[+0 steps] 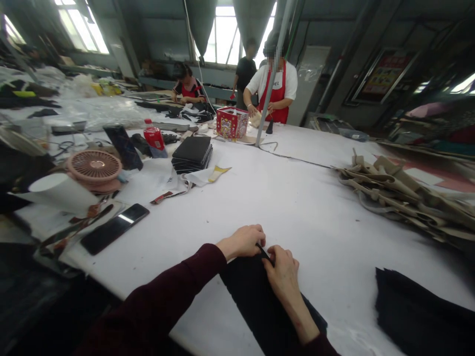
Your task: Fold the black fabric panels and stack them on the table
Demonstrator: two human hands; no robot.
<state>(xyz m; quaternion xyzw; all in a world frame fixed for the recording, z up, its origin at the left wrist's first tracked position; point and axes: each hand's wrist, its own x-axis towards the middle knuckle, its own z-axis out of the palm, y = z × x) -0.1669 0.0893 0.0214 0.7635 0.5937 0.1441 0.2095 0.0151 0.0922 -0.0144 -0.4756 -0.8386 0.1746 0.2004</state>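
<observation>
A long black fabric piece lies on the white tabletop in front of me. At its far end my left hand pinches the edge, fingers curled over it. Close beside it on the right, my right hand grips the same edge between thumb and fingers. A narrow strip of the edge stands raised between the two hands. My right forearm covers part of the fabric. Another black fabric piece with a frayed edge rests at the lower right, apart from both hands.
Left on the table are a phone, a pink fan, a red-capped bottle and a black stack. A beige material pile lies right. A metal pole rises near a red box. Several people work beyond.
</observation>
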